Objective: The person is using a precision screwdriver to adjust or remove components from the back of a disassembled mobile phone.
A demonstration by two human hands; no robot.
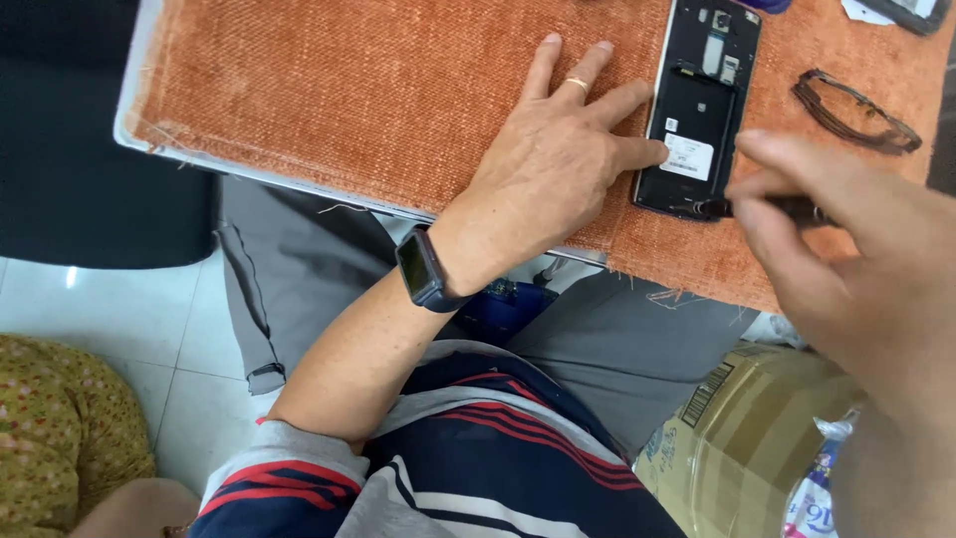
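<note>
the left hand point(553, 149) lies flat on the orange cloth point(349, 90) covering the desk, fingers spread, fingertips pressing the left edge of an opened phone point(702, 110) near the cloth's front edge. the right hand point(846, 259) has its fingers closed on a dark tool point(772, 207), whose tip meets the phone's lower end. a black frame point(856, 112) lies right of the phone.

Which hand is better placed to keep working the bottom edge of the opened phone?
Right, likely. The right hand holds a dark tool with its tip at the phone's bottom edge. The left hand lies flat on the orange cloth, fingertips bracing the phone's side.
</note>
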